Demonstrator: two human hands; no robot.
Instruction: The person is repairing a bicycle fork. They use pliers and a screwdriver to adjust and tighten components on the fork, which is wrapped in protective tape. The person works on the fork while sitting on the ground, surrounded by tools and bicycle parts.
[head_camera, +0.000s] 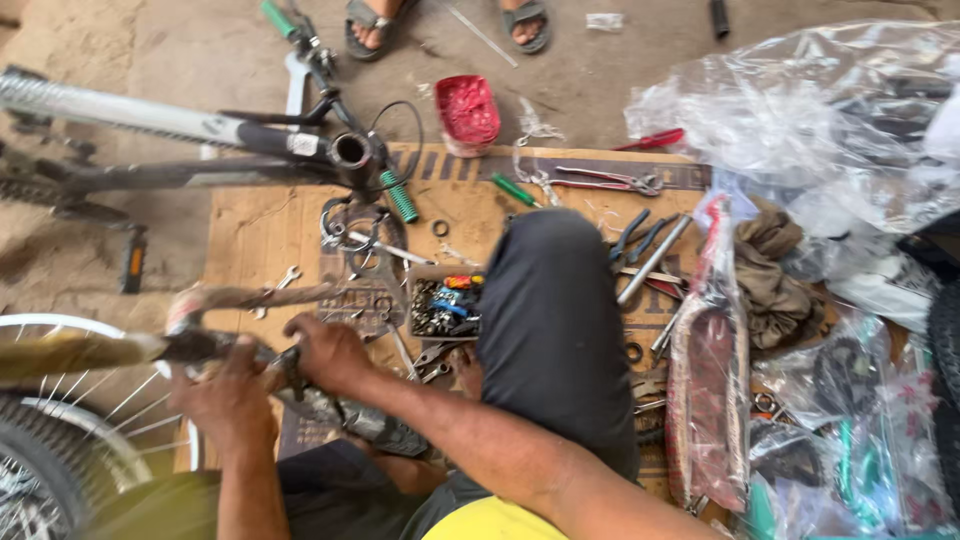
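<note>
My left hand (228, 398) grips a dark bicycle part (190, 345) at the end of a blurred yellowish fork leg (70, 352). My right hand (322, 352) closes on the same assembly just to the right, over a dark metal piece (345, 415) that runs toward my lap. A spoked wheel with tyre (50, 450) sits below left. My raised knee in dark trousers (550, 320) stands to the right of both hands.
A grey bicycle frame (180, 135) lies at top left on cardboard (260, 230). A small box of nuts and bolts (445, 308), wrenches, pliers (610, 180), a red cup (468, 110) and plastic-wrapped parts (800, 120) surround me. Another person's sandalled feet (450, 20) stand at top.
</note>
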